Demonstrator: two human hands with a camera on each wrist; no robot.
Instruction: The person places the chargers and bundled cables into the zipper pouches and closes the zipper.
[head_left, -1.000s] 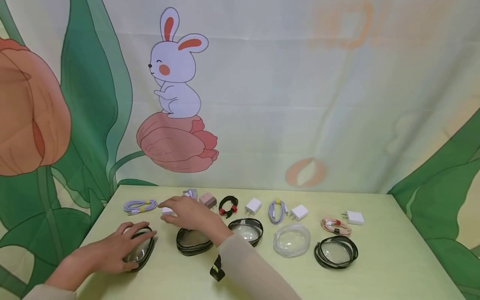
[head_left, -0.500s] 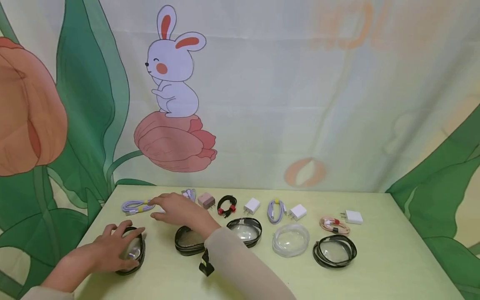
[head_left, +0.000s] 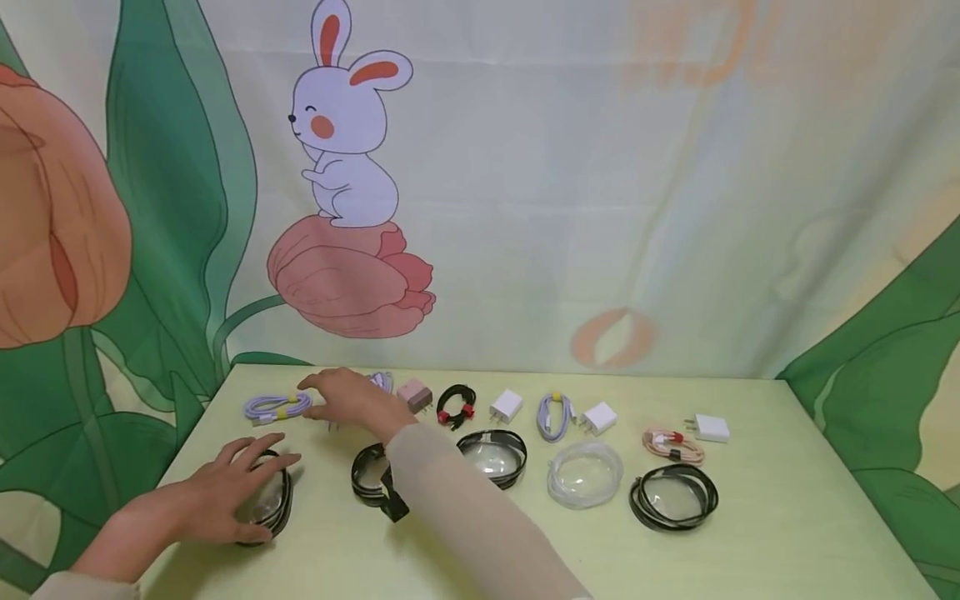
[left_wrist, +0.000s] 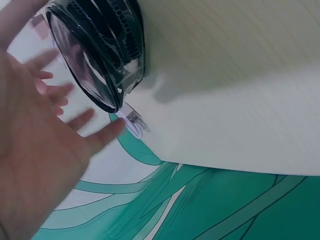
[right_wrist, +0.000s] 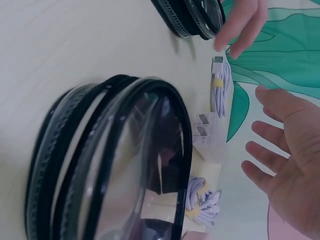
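At the table's left, my left hand (head_left: pixel 210 496) is spread over a small clear pouch with black trim (head_left: pixel 279 500), fingers overlapping its far end and the thumb by its near end. The left wrist view shows the fingers loosely extended beside the same pouch (left_wrist: pixel 100 55). My right hand (head_left: pixel 351 400) hovers palm down, fingers apart, over a white charger plug (right_wrist: pixel 209 137) that it mostly hides in the head view. Just left of those fingertips lies a coiled lilac cable (head_left: pixel 276 407) with yellow ties. Nothing shows between the right fingers.
Several more clear pouches stand in a row, including a black-trimmed one (head_left: pixel 367 475) under the right forearm and a white-trimmed one (head_left: pixel 585 475). Behind them lie a pink plug (head_left: pixel 415 395), a black cable (head_left: pixel 456 407), white plugs (head_left: pixel 507 406) and a pink cable (head_left: pixel 672 447). A printed curtain (head_left: pixel 525 208) hangs behind.
My left hand and the pouch under it have shifted slightly left. My right hand has moved a little left and away from me, closer to the lilac cable.
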